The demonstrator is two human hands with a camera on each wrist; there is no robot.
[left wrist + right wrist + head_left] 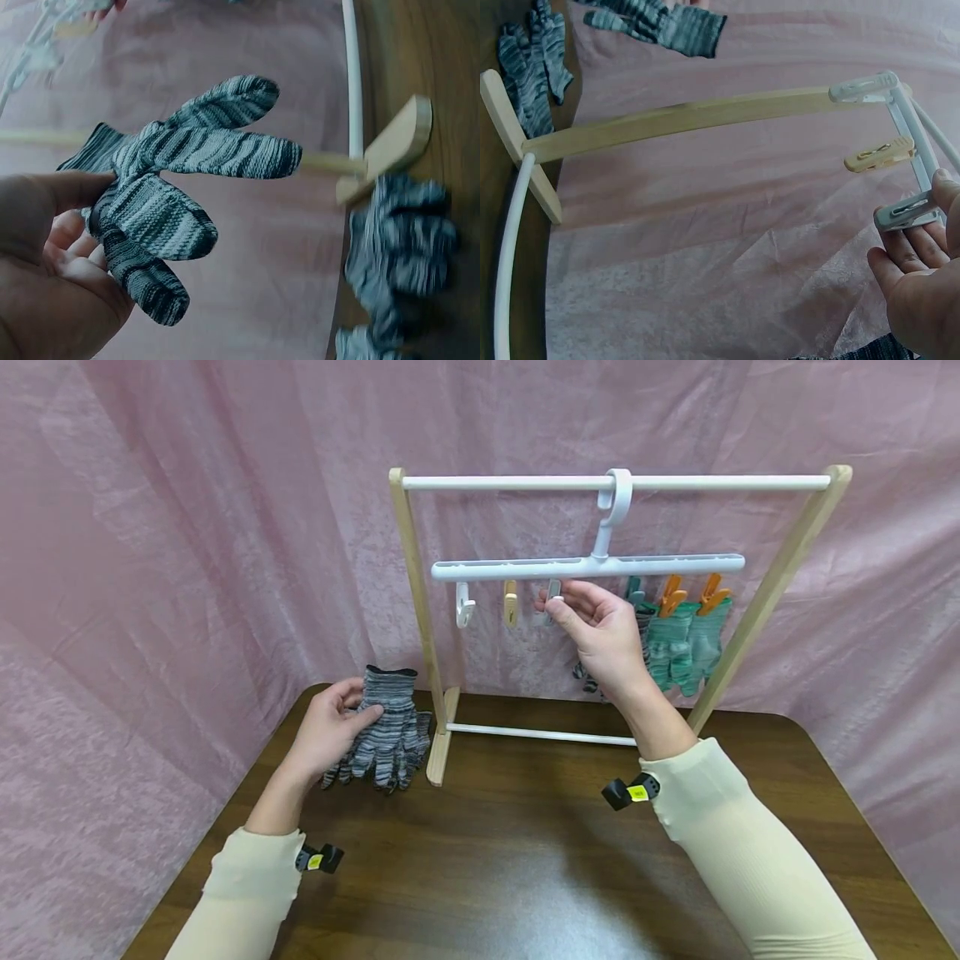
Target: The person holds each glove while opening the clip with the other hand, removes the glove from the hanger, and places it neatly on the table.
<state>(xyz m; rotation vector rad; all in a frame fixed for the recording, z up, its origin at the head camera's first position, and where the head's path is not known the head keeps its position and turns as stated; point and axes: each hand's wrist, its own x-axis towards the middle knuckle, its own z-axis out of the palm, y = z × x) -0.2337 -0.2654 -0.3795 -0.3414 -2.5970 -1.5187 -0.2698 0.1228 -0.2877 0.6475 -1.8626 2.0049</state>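
My left hand pinches a grey-and-black striped knit glove between thumb and fingers, cuff upward. In the left wrist view its fingers hang away from the hand, above more striped gloves on the table. My right hand pinches a grey clothespin under the white hanger bar, thumb on one side and fingers on the other. To its left hang a white clothespin and a yellow clothespin, both bare. Behind the right hand, a striped glove hangs partly hidden.
The hanger hooks over the top rail of a wooden rack standing on the brown table. Orange clothespins hold green gloves at the hanger's right end. Pink cloth hangs behind the table.
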